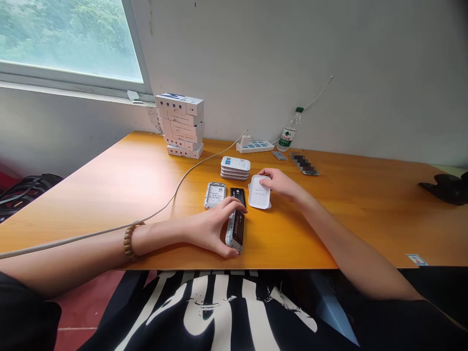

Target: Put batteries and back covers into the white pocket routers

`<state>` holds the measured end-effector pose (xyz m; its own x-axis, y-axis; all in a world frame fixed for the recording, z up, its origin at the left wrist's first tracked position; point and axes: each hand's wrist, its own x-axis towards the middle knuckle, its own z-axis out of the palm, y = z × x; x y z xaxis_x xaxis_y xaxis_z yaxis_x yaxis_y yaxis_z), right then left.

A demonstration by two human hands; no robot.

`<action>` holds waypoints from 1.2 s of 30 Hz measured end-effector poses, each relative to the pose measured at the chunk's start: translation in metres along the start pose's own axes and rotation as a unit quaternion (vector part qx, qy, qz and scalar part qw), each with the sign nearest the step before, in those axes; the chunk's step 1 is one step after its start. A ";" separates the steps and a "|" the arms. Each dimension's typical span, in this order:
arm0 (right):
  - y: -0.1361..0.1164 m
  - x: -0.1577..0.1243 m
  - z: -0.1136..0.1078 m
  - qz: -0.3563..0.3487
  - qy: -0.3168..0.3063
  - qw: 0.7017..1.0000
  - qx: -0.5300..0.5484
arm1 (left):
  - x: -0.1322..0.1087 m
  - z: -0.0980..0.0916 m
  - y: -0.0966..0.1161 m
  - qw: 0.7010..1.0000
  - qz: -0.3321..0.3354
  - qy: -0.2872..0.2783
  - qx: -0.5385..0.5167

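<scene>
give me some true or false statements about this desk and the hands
1. The left hand grips a dark pocket-sized device near the desk's front edge. True.
2. The right hand rests on a white plastic cover. True.
3. The wooden bead bracelet is on the right wrist. False: it is on the left wrist.
4. The stack of white boxes stands on the floor. False: it stands on the wooden desk.
5. The water bottle lies on its side. False: it stands upright near a power strip.
</scene>
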<state>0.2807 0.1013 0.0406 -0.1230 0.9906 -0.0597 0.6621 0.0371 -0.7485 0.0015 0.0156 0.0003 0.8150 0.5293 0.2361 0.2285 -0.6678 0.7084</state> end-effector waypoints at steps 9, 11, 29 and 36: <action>0.019 0.020 0.000 -0.001 -0.010 0.999 0.040 | -0.002 0.001 -0.001 0.997 0.034 -0.041 0.051; 0.020 0.022 0.001 0.007 -0.012 0.999 0.038 | -0.002 0.001 -0.002 0.996 0.044 -0.041 0.060; 0.016 0.019 0.000 -0.040 -0.037 0.995 -0.084 | -0.003 0.001 -0.001 0.990 0.075 -0.051 0.105; 0.007 0.004 -0.014 -0.083 -0.123 0.957 -0.249 | -0.002 0.002 0.000 0.987 0.084 -0.055 0.123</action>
<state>0.2952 0.1078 0.0439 -0.3857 0.9075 -0.1666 0.8815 0.3091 -0.3569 0.0007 0.0138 -0.0018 0.9020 0.3498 0.2532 0.1973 -0.8555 0.4788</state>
